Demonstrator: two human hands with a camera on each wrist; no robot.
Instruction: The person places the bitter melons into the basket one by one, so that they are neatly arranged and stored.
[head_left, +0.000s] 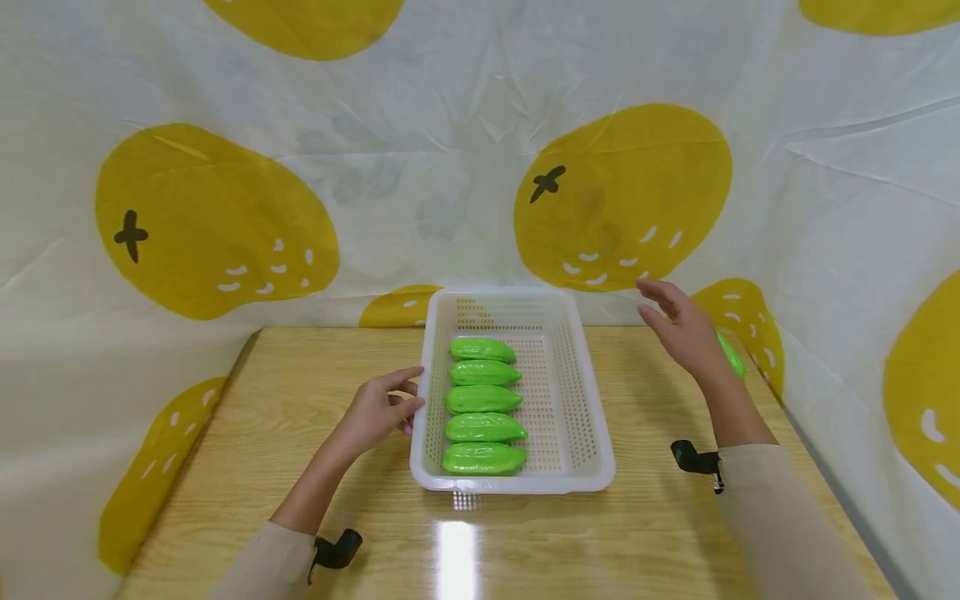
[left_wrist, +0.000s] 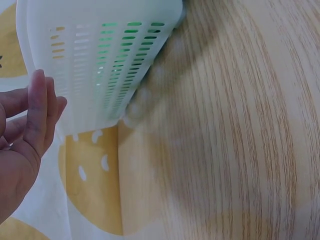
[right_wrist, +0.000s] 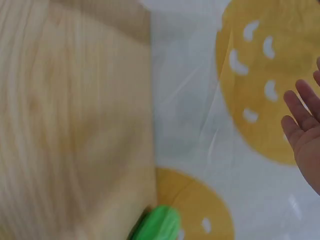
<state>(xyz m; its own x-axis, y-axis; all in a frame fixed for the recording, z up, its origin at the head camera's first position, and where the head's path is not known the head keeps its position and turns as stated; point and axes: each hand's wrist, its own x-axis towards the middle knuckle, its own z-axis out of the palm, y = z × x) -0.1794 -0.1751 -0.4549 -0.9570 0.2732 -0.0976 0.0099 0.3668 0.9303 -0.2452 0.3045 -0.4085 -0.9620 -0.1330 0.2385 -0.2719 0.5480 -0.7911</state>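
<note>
A white plastic basket (head_left: 517, 484) stands on the table, holding several bright green bitter melons (head_left: 483, 399) in a column along its left side. My left hand (head_left: 378, 407) is at the basket's left rim, its fingertips against the outer side. Extended fingers of that hand (left_wrist: 32, 125) show beside the slotted wall in the left wrist view. Raised above the table's right part, my right hand (head_left: 684, 335) holds nothing, its fingers loosely extended. Another green bitter melon (head_left: 731, 356) lies behind that hand near the right edge, partly hidden; its end (right_wrist: 157, 225) shows in the right wrist view.
The wooden table (head_left: 300, 375) ends at a pale cloth (head_left: 465, 150) with yellow fruit prints, which hangs behind and on both sides. Inside the basket, the perforated floor (head_left: 542, 392) shows to the right of the melons.
</note>
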